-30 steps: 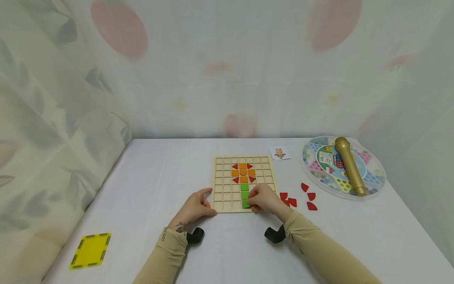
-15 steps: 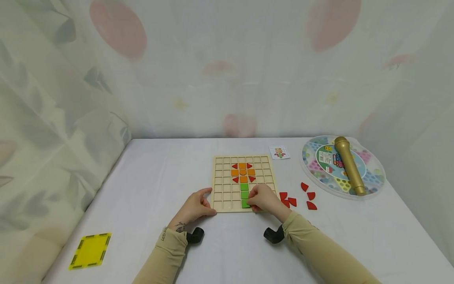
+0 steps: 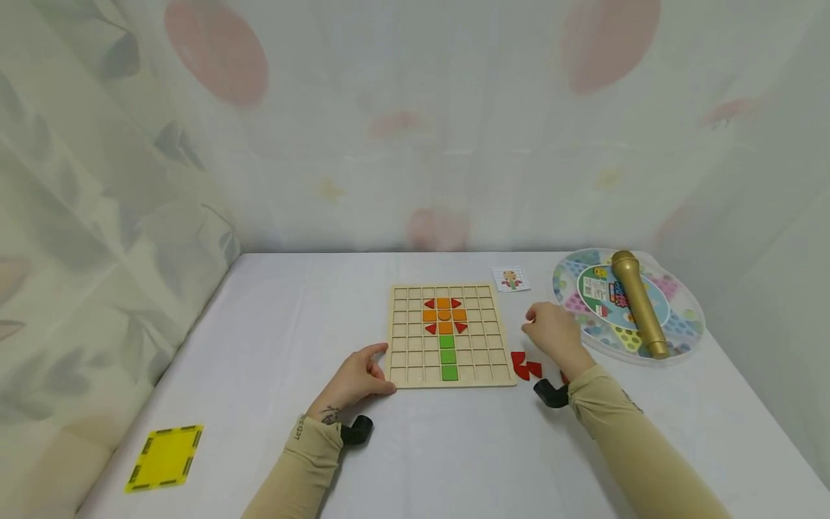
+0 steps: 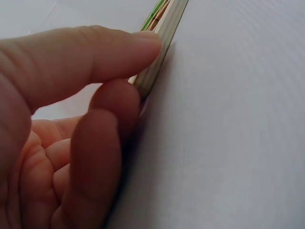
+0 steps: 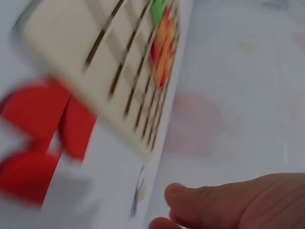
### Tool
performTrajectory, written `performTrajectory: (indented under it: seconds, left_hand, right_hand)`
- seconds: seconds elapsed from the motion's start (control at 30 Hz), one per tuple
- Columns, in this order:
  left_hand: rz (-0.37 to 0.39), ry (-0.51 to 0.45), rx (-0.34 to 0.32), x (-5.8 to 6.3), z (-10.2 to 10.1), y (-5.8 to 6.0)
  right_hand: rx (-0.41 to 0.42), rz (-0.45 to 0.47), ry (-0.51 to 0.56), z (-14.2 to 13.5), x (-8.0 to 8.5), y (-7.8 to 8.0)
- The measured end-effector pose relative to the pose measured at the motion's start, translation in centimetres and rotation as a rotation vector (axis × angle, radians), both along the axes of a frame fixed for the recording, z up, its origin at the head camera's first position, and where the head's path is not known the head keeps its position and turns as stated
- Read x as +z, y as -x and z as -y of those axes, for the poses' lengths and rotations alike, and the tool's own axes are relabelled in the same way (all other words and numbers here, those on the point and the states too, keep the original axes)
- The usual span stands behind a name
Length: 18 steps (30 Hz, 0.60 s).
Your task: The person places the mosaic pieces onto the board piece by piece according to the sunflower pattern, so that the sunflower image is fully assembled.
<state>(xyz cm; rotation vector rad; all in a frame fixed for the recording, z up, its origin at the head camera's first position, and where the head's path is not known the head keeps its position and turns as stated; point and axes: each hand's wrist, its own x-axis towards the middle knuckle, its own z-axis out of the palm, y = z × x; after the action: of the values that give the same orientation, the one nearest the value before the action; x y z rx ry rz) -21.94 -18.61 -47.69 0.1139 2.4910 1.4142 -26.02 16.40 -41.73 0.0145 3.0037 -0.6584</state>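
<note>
The left hand, thumb and forefinger spread, touches the left edge of the board on the desk. Right of it, the right hand bends its fingers; whether they hold anything I cannot tell.

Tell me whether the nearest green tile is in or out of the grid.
In: the nearest green tile occupies a near-row cell of the wooden board.

This looks like a small curtained-off booth: a white-covered worktop stands against a pale backdrop with blurred pink ovals, between a leaf-patterned drape and a pale sheet. Whether home or studio, I cannot tell.
</note>
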Motion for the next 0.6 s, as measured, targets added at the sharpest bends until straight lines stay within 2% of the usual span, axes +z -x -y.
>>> performTrajectory:
  seconds: [0.13, 0.3, 0.6]
  left_hand:
    - [-0.003, 0.003, -0.003, 0.0, 0.0, 0.0]
    - [-0.01, 0.009, -0.007, 0.0, 0.0, 0.0]
    - [-0.008, 0.013, 0.008, 0.0, -0.1, 0.0]
  right_hand:
    - [-0.026, 0.072, -0.079, -2.4, -1.0, 0.2]
    - [-0.035, 0.097, -0.142, -3.4, -1.9, -0.1]
    - [-0.041, 0.11, -0.134, -3.3, -2.6, 0.0]
